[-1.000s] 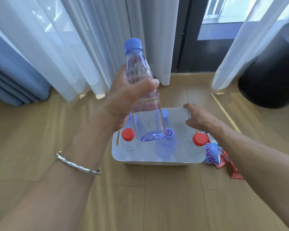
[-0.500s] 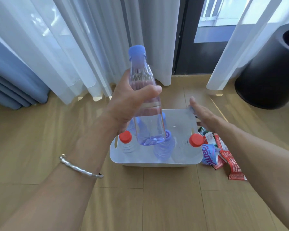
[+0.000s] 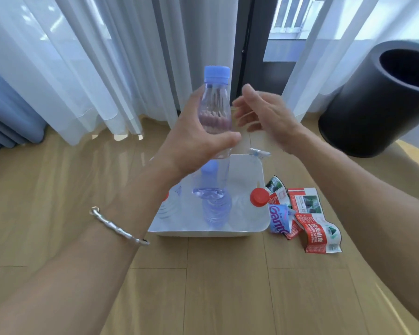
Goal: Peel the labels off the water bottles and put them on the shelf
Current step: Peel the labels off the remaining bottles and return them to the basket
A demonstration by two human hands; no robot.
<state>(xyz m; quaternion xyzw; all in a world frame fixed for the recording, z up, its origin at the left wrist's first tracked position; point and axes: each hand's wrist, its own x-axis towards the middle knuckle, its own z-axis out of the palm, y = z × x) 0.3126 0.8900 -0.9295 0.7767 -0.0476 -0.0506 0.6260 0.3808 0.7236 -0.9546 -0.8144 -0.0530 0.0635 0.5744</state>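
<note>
A black bin [image 3: 377,100] stands at far right on the wooden floor [image 3: 58,201], well apart from the work. A white tub [image 3: 208,232] sits centre on the floor and holds several other bottles, among them a red-capped bottle [image 3: 258,197] at its right wall. The held bottle [image 3: 215,112] is in the air above the tub's far half. It is clear-bodied, with no label seen on it. The left hand [image 3: 191,143] grips it about the middle, thumb across the front and fingers wrapped behind. The right hand [image 3: 269,114] is spread wide and holds nothing; it is near the bottle's shoulder but apart from it, and blurred. Peeled labels [image 3: 315,221] lie on the floor just beside the tub's right wall. The shelf is not in view. Judgement: peeling on this bottle looks finished and it is due for the shelf. Recommended: check the hidden rear face for leftover film, hold by the ribbed middle, squeeze lightly as the thin wall will likely dent, and carry it upright. Orientation: long axis close to vertical, blue cap [image 3: 216,73] uppermost, base pointing down at the tub.
</note>
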